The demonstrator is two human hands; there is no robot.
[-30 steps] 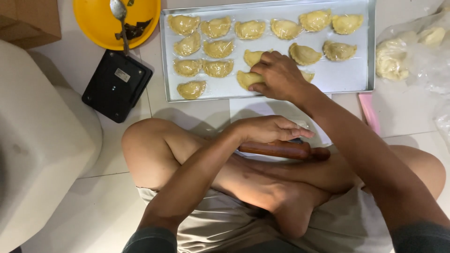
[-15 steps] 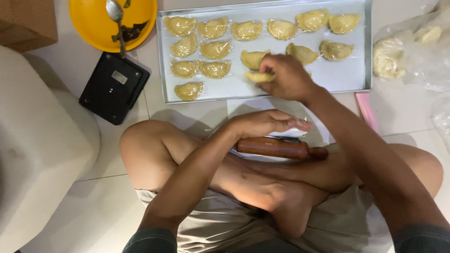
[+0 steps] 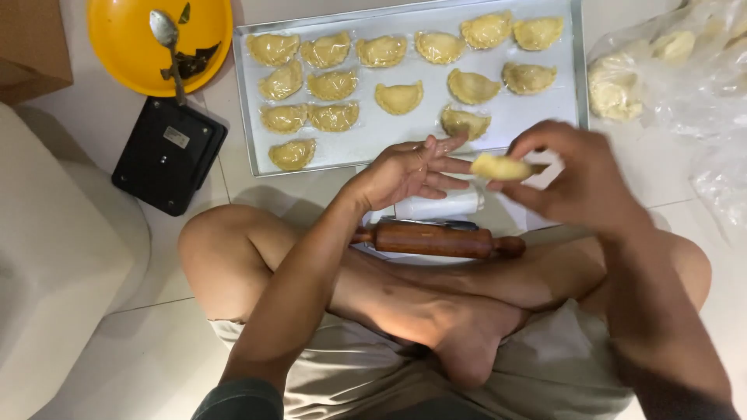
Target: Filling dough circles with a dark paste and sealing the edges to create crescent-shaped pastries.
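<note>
In the head view, a person sat cross-legged on the pale tiled floor (image 3: pixel 156 342). The right hand (image 3: pixel 580 183) pinched a small, pale yellow, half-moon piece of folded dough (image 3: pixel 499 166). Its fingers (image 3: pixel 520 193) were closed on the right end of the dough, and the hand was a bit blurry. The dough lay longways from left to right, up in the air just below the near edge of the flat silver metal tray (image 3: pixel 537 117). The left hand (image 3: pixel 405 171) was open and held nothing. Its fingers (image 3: pixel 447 165) were spread and pointed right, toward the dough. The tips were just beside the dough's left end, but I could not tell if they touched it. So the dough sat between the two hands, and only the right hand held it. On the tray lay rows of the same yellow half-moon pastries (image 3: pixel 398 97). A brown wooden rolling pin (image 3: pixel 436 239) rested near the person's legs, below both hands. Far left were a round yellow plate with a metal spoon (image 3: pixel 165 35) and a black square kitchen scale (image 3: pixel 167 154). On the right sat a clear plastic bag of dough lumps (image 3: pixel 669 70).
</note>
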